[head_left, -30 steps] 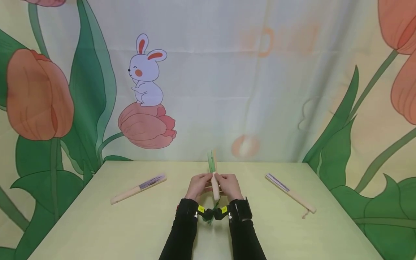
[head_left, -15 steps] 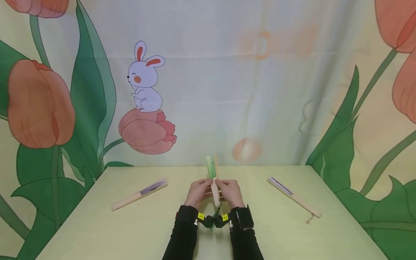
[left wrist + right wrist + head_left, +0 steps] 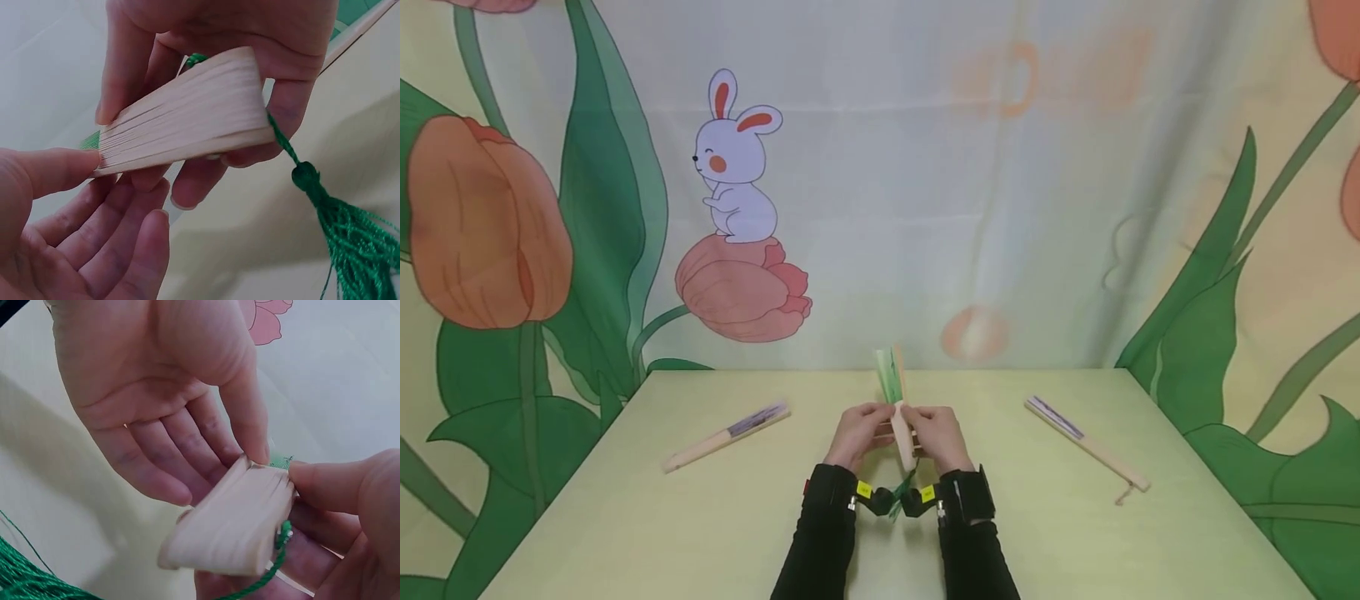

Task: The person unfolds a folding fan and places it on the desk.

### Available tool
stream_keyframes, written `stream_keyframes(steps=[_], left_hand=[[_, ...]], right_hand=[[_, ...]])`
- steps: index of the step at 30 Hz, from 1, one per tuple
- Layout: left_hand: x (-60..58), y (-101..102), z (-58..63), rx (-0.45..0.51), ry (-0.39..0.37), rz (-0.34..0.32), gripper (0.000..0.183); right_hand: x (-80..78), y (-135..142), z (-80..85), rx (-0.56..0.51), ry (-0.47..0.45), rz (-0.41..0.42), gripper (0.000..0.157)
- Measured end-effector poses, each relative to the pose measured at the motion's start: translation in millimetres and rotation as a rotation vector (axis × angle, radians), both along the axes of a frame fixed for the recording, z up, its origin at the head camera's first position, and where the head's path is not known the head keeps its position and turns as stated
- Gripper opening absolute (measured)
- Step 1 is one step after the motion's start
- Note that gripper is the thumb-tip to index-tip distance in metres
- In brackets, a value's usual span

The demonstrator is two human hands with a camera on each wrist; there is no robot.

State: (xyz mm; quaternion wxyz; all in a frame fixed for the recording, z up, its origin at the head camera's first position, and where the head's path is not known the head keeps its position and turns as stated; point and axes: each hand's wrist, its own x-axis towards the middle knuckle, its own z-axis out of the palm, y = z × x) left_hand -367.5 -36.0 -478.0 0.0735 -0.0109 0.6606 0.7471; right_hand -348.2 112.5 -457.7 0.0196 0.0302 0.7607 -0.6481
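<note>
A folding fan with pale wooden sticks and a green leaf stands between both hands at the table's middle, its leaf end pointing away from me and slightly spread. My left hand pinches one side near where sticks meet leaf, thumb against the outer stick. On the opposite side my right hand pinches it likewise, other fingers curved beneath. The wrist views show the stacked stick ends close up, most of the leaf hidden behind the fingers. From the near end hangs a green tassel on a cord.
A closed fan with a purplish leaf lies slantwise on the pale yellow table at left. Another closed fan with a small cord lies at right. Behind the table hangs a curtain printed with tulips and a rabbit.
The green leaf of the held fan has spread a little wider. Both hands keep their pinch at nearly the same place, while the head view has shifted slightly.
</note>
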Motion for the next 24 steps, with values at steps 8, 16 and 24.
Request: stream_keyframes(steps=[8, 16, 24], left_hand=[[-2.2, -6, -0.8, -0.032, -0.008, -0.012, 0.034], [-1.5, -11, -1.1, -0.021, 0.015, -0.026, 0.031], [-2.2, -9, 1.6, -0.033, 0.023, -0.03, 0.028]], right_hand=[[1.3, -3, 0.3, 0.002, 0.001, -0.015, 0.033], [4.7, -4, 1.4, -0.013, -0.002, -0.012, 0.033], [3.0, 2, -1.5, -0.019, -0.015, -0.041, 0.034]])
